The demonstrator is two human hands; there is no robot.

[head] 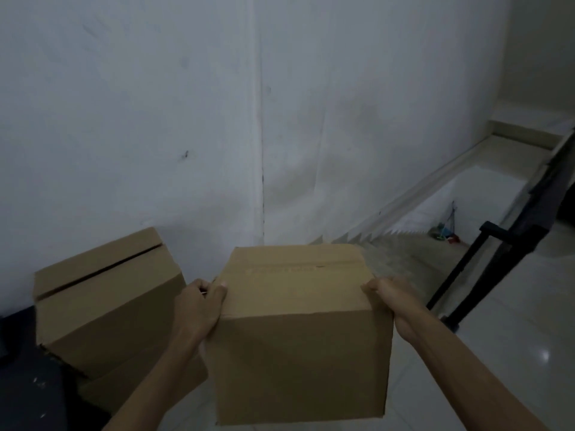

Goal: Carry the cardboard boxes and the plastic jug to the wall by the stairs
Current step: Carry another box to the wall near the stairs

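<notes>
Both hands clamp the carried cardboard box (298,331): left hand (199,309) curled over its left top edge, right hand (389,300) gripping the right edge. Another cardboard box (105,306) sits left by the wall (155,119), stairs (404,253) descending right.

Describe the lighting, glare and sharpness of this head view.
Head view: dim and bluish on the wall; soft all over, so the printing on the held box is unreadable; a small glare spot on the glossy floor; wide-angle bending tilts the railing.
</notes>
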